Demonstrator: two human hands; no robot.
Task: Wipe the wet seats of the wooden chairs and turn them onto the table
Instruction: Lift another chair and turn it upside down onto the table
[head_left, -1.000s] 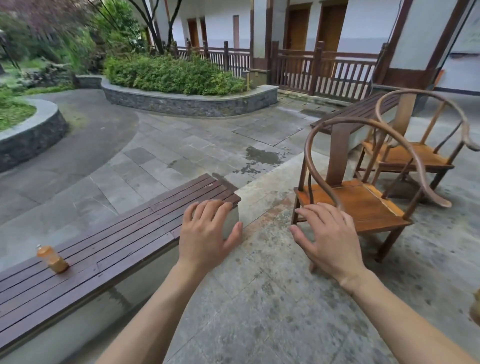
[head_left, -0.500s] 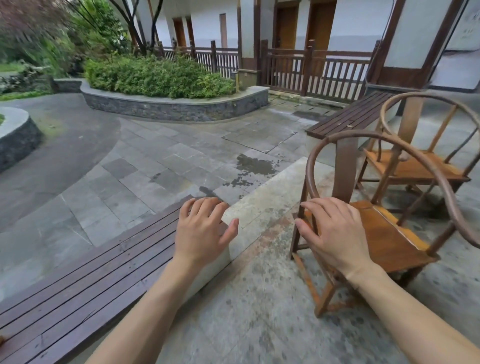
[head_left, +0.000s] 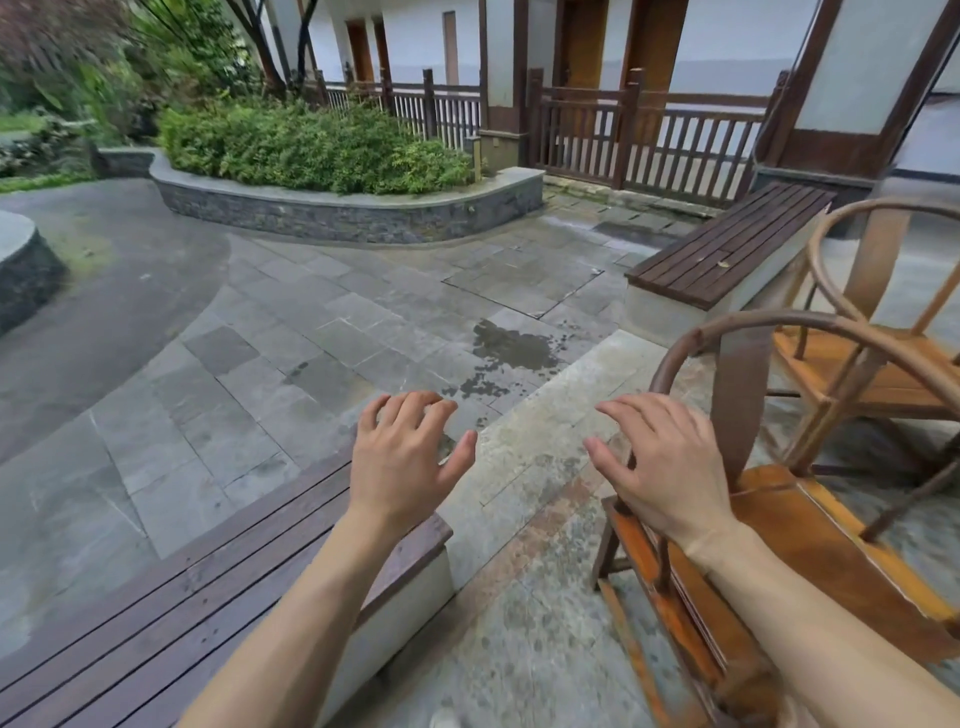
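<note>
A wooden round-backed chair (head_left: 810, 545) with an orange-brown seat stands close at my lower right. A second chair of the same kind (head_left: 883, 364) stands behind it at the right edge. My right hand (head_left: 660, 462) hovers with relaxed, spread fingers over the near chair's left front corner, holding nothing. My left hand (head_left: 405, 462) hangs in the air with spread fingers above the end of a dark slatted bench (head_left: 182, 613). Neither hand holds a cloth. No table shows.
A second slatted bench (head_left: 727, 249) runs toward the railing at the right. Wet stone paving (head_left: 363, 338) with a dark puddle (head_left: 514, 348) lies ahead. A curved stone planter with shrubs (head_left: 332, 202) and a wooden fence (head_left: 649, 140) stand at the back.
I have moved forward and turned right: the near chair now sits closer and lower right, the bench has slid down left, and the bottle on it has left view. Both hands stay empty.
</note>
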